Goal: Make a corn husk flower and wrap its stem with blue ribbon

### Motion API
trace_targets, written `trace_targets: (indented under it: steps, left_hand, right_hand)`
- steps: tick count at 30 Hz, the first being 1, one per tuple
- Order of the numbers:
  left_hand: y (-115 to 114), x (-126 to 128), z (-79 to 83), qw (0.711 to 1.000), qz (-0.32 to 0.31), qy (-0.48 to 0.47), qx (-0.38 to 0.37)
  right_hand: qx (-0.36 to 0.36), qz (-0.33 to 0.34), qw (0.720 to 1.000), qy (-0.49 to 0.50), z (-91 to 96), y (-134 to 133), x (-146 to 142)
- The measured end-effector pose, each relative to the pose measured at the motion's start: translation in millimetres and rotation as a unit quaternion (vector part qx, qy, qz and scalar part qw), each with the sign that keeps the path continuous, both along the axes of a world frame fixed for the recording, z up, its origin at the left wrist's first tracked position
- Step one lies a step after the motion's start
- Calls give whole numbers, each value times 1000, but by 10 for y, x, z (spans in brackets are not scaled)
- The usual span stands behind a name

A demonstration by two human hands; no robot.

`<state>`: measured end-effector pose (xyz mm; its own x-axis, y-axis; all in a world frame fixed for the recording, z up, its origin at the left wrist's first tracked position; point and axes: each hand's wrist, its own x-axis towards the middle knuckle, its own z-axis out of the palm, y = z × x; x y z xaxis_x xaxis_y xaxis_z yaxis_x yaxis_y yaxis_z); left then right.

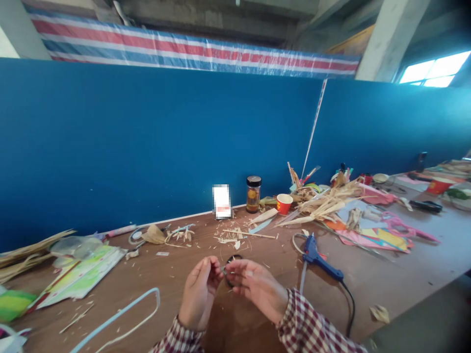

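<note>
My left hand [200,293] is raised just above the table's near middle, its thumb and fingertips pinched together. A tiny greenish bit [223,270] shows at those fingertips, too small to name. Facing it, my right hand [259,289] has loosely bent fingers held apart, their tips close to the left fingertips. Behind the right fingers lies a dark ring [235,257], partly covered by them. To the right, a blue hot glue gun [318,259] rests on the table with its cord trailing forward.
Beyond my hands lie husk scraps [235,238], a phone-like bright screen [222,202], a jar of amber liquid [253,195] and a red paper cup [284,204]. Dried husks [331,202] and pink scissors [408,229] are at right. A pale blue strip [121,314] lies front left. A blue partition [165,137] stands behind.
</note>
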<state>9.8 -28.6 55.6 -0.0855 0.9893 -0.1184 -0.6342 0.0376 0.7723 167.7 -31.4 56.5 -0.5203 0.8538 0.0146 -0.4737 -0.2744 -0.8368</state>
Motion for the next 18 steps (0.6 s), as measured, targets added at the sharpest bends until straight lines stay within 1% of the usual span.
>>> trace_targets:
  steps: [1,2,3,4,5,6,7,8,9,11,12,13,14,15,17,18]
  left_hand:
    - [-3,-6,6,1000,-8,-23,-18]
    - [-7,-9,9,998,-16,-44,-33]
    - [-13,-5,12,997,-25,-63,-44]
    - [-19,8,15,995,-36,-79,-50]
    - [-27,31,21,993,-49,-93,-52]
    - [-34,65,31,991,-67,-107,-52]
    - [-42,108,46,988,-86,-121,-50]
    - [-49,158,68,985,-104,-133,-45]
    - [-54,210,96,979,-131,-148,-47]
    - [-58,298,166,975,-145,-161,-45]
    - [-57,324,205,974,-154,-160,-45]
    - [-55,333,242,973,-157,-162,-37]
    - [-53,324,276,972,-164,-164,-24]
    - [-52,299,304,971,-172,-165,-9]
    - [-48,212,338,970,-185,-156,18]
    - [-44,162,342,973,-181,-141,22]
  right_hand:
    - [23,-30,998,-45,-1,14,-3]
    - [60,-72,991,-100,4,22,-10]
    - [112,-120,973,-162,13,22,-20]
    - [176,-168,944,-224,28,13,-34]
    - [250,-203,903,-284,46,-3,-50]
    - [327,-218,856,-335,66,-23,-70]
    - [399,-213,808,-378,84,-40,-91]
    - [458,-193,764,-412,96,-47,-111]
    - [504,-163,728,-436,102,-36,-128]
    - [558,-125,674,-467,94,59,-136]
    - [572,-119,654,-480,86,146,-120]
    - [575,-128,638,-496,81,255,-89]
    - [562,-146,627,-520,83,377,-44]
    - [528,-179,620,-552,95,499,13]
    - [385,-287,612,-628,153,694,133]
    - [322,-325,606,-651,193,742,179]
